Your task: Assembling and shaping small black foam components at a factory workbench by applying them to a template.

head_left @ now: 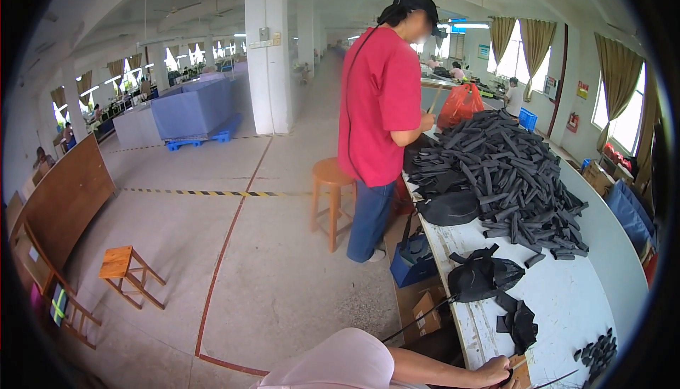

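My left hand is at the bottom edge of the view, at the near end of the white worktable. Its fingers are closed on something dark, mostly cut off by the frame, beside a brown wooden block. My pink-sleeved arm reaches across to it from the lower middle. My right hand does not show. Beyond the left hand lie a black strapped fabric piece and a black gathered fabric piece. A small pile of short black pieces sits to the right.
A big heap of black strips covers the table's far part, with a red plastic bag behind. A person in a red shirt stands at the table's left side, near a round stool. A square stool stands farther left.
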A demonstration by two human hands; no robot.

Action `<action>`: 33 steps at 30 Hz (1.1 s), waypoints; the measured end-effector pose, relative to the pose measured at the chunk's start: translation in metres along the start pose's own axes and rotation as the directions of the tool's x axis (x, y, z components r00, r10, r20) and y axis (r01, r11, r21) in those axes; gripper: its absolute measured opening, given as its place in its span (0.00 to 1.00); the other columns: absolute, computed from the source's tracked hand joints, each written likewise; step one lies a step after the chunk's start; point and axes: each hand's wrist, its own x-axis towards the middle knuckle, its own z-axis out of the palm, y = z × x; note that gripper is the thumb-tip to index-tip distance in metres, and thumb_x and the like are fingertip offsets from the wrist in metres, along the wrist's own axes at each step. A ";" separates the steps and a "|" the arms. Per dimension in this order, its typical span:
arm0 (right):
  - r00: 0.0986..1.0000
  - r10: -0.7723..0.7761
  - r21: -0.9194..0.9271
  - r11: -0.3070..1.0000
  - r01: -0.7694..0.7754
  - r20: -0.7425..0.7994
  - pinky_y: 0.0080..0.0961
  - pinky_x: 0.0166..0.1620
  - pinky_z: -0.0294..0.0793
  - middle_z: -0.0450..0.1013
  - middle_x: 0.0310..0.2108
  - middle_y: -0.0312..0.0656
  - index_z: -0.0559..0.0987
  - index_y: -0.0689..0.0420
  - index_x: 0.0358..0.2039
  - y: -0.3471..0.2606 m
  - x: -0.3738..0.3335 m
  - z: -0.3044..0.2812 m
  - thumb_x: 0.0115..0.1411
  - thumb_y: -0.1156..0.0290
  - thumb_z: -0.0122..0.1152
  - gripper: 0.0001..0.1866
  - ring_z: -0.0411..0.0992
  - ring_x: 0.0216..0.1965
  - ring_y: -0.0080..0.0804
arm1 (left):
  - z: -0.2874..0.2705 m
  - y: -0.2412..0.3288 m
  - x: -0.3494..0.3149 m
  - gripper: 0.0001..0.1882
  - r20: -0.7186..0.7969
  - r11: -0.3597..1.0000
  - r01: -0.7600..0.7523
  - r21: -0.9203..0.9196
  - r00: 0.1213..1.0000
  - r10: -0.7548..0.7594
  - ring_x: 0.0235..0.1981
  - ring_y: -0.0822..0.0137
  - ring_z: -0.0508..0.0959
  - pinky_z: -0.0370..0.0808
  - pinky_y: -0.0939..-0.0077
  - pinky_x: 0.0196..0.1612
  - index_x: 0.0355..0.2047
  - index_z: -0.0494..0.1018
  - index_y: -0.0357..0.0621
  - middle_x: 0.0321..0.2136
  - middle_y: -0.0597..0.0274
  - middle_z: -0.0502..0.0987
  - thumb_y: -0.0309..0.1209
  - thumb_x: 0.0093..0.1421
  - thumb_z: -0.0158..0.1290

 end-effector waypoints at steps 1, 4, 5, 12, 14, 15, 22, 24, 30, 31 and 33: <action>0.783 -0.197 0.053 0.958 0.281 -0.590 0.44 0.41 0.63 0.70 0.26 0.45 0.75 0.57 0.32 0.006 0.014 0.005 0.46 0.64 0.53 0.14 0.68 0.34 0.43 | 0.005 0.007 -0.003 0.10 0.009 0.999 -0.032 0.009 0.999 0.032 0.20 0.56 0.75 0.69 0.63 0.24 0.16 0.72 0.33 0.17 0.44 0.73 0.30 0.38 0.48; 0.249 -0.187 -0.007 0.812 0.584 -0.950 0.46 0.42 0.62 0.70 0.26 0.46 0.76 0.55 0.32 0.008 0.027 0.019 0.44 0.61 0.54 0.16 0.68 0.33 0.45 | -0.005 0.027 -0.006 0.09 0.055 0.992 -0.093 0.086 0.995 0.089 0.20 0.54 0.75 0.68 0.64 0.25 0.20 0.72 0.35 0.18 0.46 0.73 0.28 0.39 0.46; 0.264 -0.149 0.046 0.789 0.613 -0.953 0.45 0.41 0.63 0.71 0.26 0.46 0.76 0.54 0.33 0.008 0.027 0.019 0.45 0.61 0.54 0.16 0.68 0.33 0.45 | -0.013 0.043 -0.012 0.10 0.055 0.988 -0.133 0.080 0.990 0.129 0.22 0.53 0.75 0.69 0.63 0.26 0.23 0.72 0.37 0.19 0.47 0.73 0.27 0.39 0.46; 0.959 0.064 0.552 0.827 0.103 -0.275 0.40 0.37 0.67 0.71 0.31 0.51 0.75 0.59 0.38 0.000 -0.004 -0.034 0.48 0.56 0.58 0.22 0.70 0.34 0.45 | -0.013 0.022 0.010 0.14 0.159 0.927 -0.245 0.284 0.965 0.207 0.25 0.52 0.75 0.70 0.61 0.28 0.27 0.73 0.41 0.21 0.50 0.74 0.24 0.35 0.47; 0.992 0.125 0.888 0.453 -0.071 0.016 0.31 0.35 0.70 0.72 0.32 0.49 0.74 0.63 0.40 -0.003 -0.005 -0.057 0.50 0.58 0.59 0.23 0.70 0.33 0.39 | -0.005 0.004 0.022 0.11 0.128 0.916 -0.386 0.112 0.919 0.372 0.22 0.53 0.75 0.70 0.62 0.26 0.23 0.74 0.41 0.18 0.50 0.74 0.26 0.34 0.49; 0.992 0.123 0.890 0.452 -0.063 0.008 0.31 0.35 0.70 0.72 0.32 0.49 0.74 0.63 0.40 -0.005 -0.005 -0.063 0.50 0.58 0.59 0.23 0.70 0.33 0.39 | -0.004 0.003 0.027 0.08 0.110 0.896 -0.412 0.165 0.911 0.398 0.19 0.54 0.74 0.70 0.64 0.24 0.19 0.74 0.40 0.16 0.51 0.73 0.26 0.34 0.50; 0.915 0.308 0.938 0.146 -0.315 0.260 0.22 0.27 0.69 0.72 0.26 0.42 0.74 0.62 0.41 -0.031 0.000 -0.144 0.53 0.69 0.56 0.16 0.68 0.24 0.31 | 0.003 0.003 0.033 0.07 0.143 0.785 -0.615 0.080 0.786 0.601 0.17 0.63 0.74 0.69 0.68 0.20 0.17 0.74 0.41 0.14 0.55 0.73 0.26 0.33 0.51; 0.918 0.328 0.911 0.265 -0.315 0.222 0.24 0.25 0.69 0.72 0.23 0.42 0.75 0.62 0.39 -0.022 0.001 -0.137 0.52 0.70 0.56 0.14 0.68 0.22 0.31 | 0.005 0.010 0.024 0.06 0.165 0.799 -0.602 -0.013 0.786 0.595 0.17 0.62 0.75 0.69 0.68 0.20 0.17 0.73 0.40 0.14 0.54 0.73 0.25 0.33 0.51; 0.948 0.237 0.706 0.708 -0.018 -0.213 0.30 0.24 0.70 0.72 0.17 0.48 0.78 0.63 0.29 0.012 -0.007 -0.037 0.47 0.71 0.59 0.10 0.70 0.18 0.33 | 0.015 0.018 -0.001 0.04 -0.056 0.766 -0.638 0.079 0.764 0.643 0.20 0.60 0.75 0.70 0.68 0.23 0.15 0.70 0.40 0.16 0.54 0.73 0.21 0.33 0.48; 0.932 0.297 0.646 0.757 -0.097 -0.208 0.31 0.24 0.69 0.73 0.18 0.49 0.78 0.63 0.28 0.010 -0.009 -0.031 0.46 0.71 0.60 0.10 0.71 0.19 0.35 | 0.012 0.026 -0.007 0.04 -0.176 0.703 -0.680 0.209 0.681 0.711 0.21 0.59 0.75 0.71 0.69 0.24 0.14 0.70 0.41 0.16 0.54 0.74 0.21 0.34 0.48; 0.913 0.371 0.615 0.764 -0.195 -0.171 0.32 0.25 0.70 0.73 0.20 0.49 0.78 0.63 0.26 0.004 -0.009 -0.036 0.44 0.69 0.61 0.11 0.72 0.20 0.40 | 0.002 0.036 -0.014 0.03 -0.195 0.845 -0.533 0.044 0.825 0.530 0.21 0.59 0.75 0.71 0.70 0.24 0.14 0.70 0.41 0.16 0.54 0.74 0.21 0.34 0.48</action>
